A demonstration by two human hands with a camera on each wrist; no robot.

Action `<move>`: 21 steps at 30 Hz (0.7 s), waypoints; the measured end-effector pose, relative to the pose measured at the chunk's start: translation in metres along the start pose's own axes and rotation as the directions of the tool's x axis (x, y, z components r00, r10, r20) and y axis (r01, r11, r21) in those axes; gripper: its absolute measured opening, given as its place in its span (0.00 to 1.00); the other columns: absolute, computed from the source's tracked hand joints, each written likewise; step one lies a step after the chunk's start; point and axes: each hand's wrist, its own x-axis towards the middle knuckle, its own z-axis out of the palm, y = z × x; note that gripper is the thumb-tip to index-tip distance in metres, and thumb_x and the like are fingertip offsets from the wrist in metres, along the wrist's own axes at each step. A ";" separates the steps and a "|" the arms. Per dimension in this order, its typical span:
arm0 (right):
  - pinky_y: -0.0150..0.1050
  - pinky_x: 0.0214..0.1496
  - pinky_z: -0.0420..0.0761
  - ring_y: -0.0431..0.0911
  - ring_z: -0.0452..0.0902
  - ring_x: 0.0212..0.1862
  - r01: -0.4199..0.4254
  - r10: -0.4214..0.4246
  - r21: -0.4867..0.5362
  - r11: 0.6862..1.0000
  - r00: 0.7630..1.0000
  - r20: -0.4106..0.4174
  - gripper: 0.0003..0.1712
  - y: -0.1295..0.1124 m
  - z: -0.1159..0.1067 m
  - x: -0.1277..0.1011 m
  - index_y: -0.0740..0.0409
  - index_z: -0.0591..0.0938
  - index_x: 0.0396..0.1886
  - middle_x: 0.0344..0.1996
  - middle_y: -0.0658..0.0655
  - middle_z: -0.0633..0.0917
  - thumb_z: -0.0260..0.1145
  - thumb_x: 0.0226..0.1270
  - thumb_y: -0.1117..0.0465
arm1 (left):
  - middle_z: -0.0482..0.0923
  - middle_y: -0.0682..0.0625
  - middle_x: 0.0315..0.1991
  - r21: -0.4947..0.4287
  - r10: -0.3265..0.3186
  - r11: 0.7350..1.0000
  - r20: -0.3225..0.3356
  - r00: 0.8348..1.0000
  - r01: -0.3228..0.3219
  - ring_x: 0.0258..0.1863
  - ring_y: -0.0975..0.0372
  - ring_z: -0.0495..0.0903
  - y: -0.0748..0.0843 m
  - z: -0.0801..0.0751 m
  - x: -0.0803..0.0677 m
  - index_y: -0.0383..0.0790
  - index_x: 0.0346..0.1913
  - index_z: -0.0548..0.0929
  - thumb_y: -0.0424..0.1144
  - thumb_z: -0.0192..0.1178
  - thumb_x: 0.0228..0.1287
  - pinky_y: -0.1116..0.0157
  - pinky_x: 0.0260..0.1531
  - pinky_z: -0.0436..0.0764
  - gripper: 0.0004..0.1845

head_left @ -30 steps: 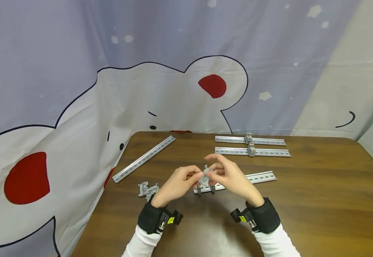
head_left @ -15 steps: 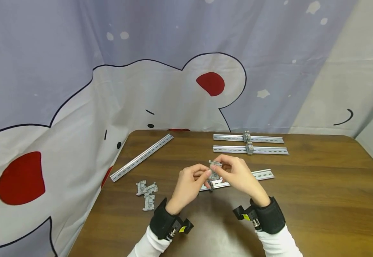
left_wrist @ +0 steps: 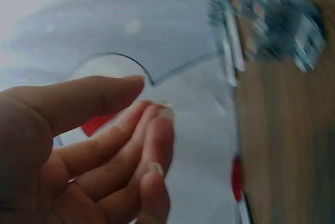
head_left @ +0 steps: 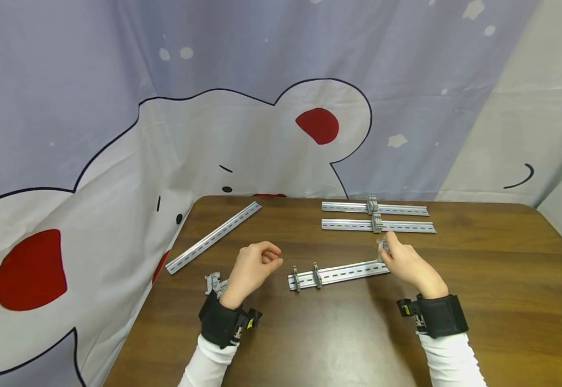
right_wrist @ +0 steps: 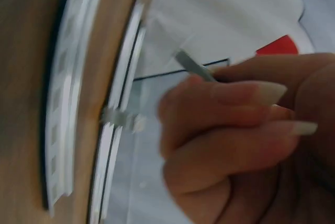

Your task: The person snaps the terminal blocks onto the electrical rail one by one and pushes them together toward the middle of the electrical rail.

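Note:
My right hand (head_left: 411, 267) pinches a small grey plastic piece, like a terminal block (head_left: 382, 246), above the right end of the nearest slotted metal rail (head_left: 346, 274). In the right wrist view only a narrow edge of that terminal block (right_wrist: 192, 65) shows past the fingers. Two thin grey pieces (head_left: 317, 275) stand upright across the rail's left part. Left of the rail, my left hand (head_left: 252, 271) hovers with loosely bent fingers and holds nothing. Behind its wrist lie loose grey terminal blocks (head_left: 213, 282), partly hidden in the head view.
Two parallel rails (head_left: 346, 224) lie at the back, each with a cluster of grey blocks (head_left: 376, 222) near its middle. Another bare rail (head_left: 213, 238) lies slanted at the table's left. A patterned curtain (head_left: 242, 145) hangs behind the brown table (head_left: 494, 279).
Both hands were together over the rail's left part with a grey terminal block. The right hand has carried it rightward; the left hand has let go and moved left.

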 end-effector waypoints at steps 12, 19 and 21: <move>0.38 0.25 0.73 0.42 0.74 0.17 -0.021 0.021 -0.050 0.999 1.000 0.008 0.15 0.023 0.024 0.012 0.69 0.77 0.47 0.21 0.57 0.82 0.63 0.65 0.64 | 0.83 0.47 0.38 0.239 -0.086 0.971 0.229 0.970 0.029 0.36 0.55 0.81 -0.029 0.042 0.005 0.41 0.47 0.84 0.41 0.75 0.47 0.57 0.32 0.77 0.21; 0.50 0.37 0.78 0.54 0.81 0.34 0.001 -0.007 -0.077 0.997 0.998 -0.070 0.18 0.029 0.031 0.018 0.68 0.75 0.49 0.34 0.66 0.85 0.66 0.62 0.64 | 0.81 0.48 0.36 0.258 -0.063 0.966 0.209 0.976 0.007 0.33 0.58 0.79 -0.031 0.052 0.007 0.43 0.45 0.85 0.41 0.75 0.46 0.61 0.29 0.75 0.20; 0.52 0.37 0.78 0.55 0.81 0.33 -0.021 0.017 -0.061 0.998 0.997 -0.079 0.22 0.029 0.031 0.018 0.70 0.71 0.51 0.33 0.68 0.84 0.66 0.62 0.63 | 0.81 0.49 0.35 0.261 -0.065 0.965 0.207 0.976 0.009 0.33 0.59 0.78 -0.031 0.053 0.008 0.43 0.44 0.85 0.41 0.75 0.46 0.61 0.28 0.74 0.19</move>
